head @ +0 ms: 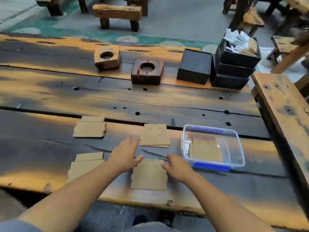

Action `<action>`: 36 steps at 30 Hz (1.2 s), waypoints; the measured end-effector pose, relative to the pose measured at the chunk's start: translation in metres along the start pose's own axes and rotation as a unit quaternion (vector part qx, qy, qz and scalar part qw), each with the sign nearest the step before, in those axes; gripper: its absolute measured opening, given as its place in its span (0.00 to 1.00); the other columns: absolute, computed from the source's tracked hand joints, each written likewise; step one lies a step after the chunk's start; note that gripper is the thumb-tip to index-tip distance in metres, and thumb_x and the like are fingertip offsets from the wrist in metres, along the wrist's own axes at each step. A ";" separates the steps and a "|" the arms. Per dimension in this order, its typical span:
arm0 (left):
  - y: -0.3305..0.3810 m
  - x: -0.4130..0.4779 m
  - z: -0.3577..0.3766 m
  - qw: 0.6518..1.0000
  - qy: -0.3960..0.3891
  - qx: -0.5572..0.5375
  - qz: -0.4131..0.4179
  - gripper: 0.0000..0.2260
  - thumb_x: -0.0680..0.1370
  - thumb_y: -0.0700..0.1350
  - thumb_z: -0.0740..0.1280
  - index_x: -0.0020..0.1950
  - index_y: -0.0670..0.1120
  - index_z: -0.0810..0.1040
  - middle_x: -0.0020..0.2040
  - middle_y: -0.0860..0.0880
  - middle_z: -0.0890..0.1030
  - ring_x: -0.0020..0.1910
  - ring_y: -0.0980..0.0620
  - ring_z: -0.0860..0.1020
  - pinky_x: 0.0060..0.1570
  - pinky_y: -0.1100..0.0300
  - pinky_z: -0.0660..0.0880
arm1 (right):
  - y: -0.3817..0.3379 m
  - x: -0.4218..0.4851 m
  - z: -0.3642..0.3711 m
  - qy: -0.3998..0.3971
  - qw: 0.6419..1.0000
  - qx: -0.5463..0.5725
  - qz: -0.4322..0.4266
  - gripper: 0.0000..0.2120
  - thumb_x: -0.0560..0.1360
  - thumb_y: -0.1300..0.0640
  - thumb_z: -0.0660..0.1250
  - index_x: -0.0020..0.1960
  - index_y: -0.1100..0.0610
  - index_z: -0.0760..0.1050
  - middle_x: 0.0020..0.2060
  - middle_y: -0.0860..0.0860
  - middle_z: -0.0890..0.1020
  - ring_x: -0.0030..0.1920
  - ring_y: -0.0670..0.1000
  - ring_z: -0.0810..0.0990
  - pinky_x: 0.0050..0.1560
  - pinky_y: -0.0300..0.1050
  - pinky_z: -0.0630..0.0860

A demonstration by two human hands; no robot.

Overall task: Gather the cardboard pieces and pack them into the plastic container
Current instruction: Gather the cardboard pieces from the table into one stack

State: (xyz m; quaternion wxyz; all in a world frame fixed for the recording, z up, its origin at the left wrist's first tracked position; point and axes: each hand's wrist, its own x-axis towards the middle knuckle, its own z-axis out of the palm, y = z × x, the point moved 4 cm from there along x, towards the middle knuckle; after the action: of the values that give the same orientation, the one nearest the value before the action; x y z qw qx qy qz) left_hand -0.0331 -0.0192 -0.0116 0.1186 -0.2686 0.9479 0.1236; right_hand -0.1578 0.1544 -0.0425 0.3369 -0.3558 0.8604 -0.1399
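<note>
Several flat brown cardboard pieces lie on a dark wooden table (50, 148). One stack (148, 174) is near the front edge, between my hands. Another stack (155, 135) lies behind it, and two more sit to the left, one far (90, 128) and one near (83, 166). The clear plastic container (240, 148) with blue clips stands at the right and holds cardboard (206, 152). My left hand (124, 156) hovers with fingers spread beside the near stack's top left corner. My right hand (177, 166) touches that stack's top right corner, fingers curled.
Two wooden blocks with round holes (107, 57) (147, 72) stand at the back of the table. Black boxes (194, 66) and a stack of black trays (234, 67) with paper scraps sit at the back right. A wooden bench (282, 111) runs along the right side.
</note>
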 end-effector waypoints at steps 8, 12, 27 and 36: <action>0.013 -0.020 0.070 0.983 -0.140 -0.051 -0.107 0.24 0.78 0.58 0.62 0.71 0.48 0.67 0.66 0.45 0.71 0.61 0.42 0.76 0.55 0.49 0.77 | 0.037 0.005 0.041 -0.054 0.996 0.048 0.049 0.15 0.75 0.52 0.64 0.59 0.59 0.71 0.56 0.57 0.77 0.55 0.57 0.77 0.53 0.49 0.74; 0.016 -0.027 0.088 0.964 -0.150 -0.126 -0.179 0.24 0.78 0.53 0.63 0.72 0.46 0.65 0.67 0.43 0.71 0.63 0.40 0.76 0.59 0.50 0.74 | 0.043 0.003 0.053 -0.043 0.993 0.066 0.083 0.13 0.74 0.53 0.66 0.56 0.58 0.72 0.54 0.55 0.75 0.53 0.55 0.76 0.52 0.48 0.74; -0.023 -0.019 0.114 0.868 -0.150 -0.353 -0.317 0.07 0.73 0.41 0.68 0.42 0.47 0.69 0.43 0.45 0.79 0.47 0.42 0.80 0.45 0.50 0.78 | 0.030 0.018 0.066 -0.027 0.961 0.167 0.217 0.08 0.71 0.59 0.65 0.49 0.60 0.71 0.44 0.54 0.78 0.46 0.54 0.77 0.43 0.49 0.73; -0.029 0.015 0.087 0.888 -0.078 -0.356 -0.280 0.06 0.73 0.42 0.67 0.44 0.45 0.69 0.46 0.43 0.76 0.41 0.45 0.74 0.35 0.55 0.67 | 0.003 0.048 0.034 0.053 0.964 0.192 0.176 0.07 0.71 0.60 0.64 0.48 0.58 0.69 0.47 0.54 0.74 0.49 0.55 0.74 0.43 0.46 0.67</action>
State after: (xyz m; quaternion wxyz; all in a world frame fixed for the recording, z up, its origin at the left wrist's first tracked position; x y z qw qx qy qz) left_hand -0.0165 -0.0244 -0.1031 0.1186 -0.5366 0.7131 0.4354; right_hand -0.1609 0.1220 -0.0921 0.3726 -0.1191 0.8829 -0.2598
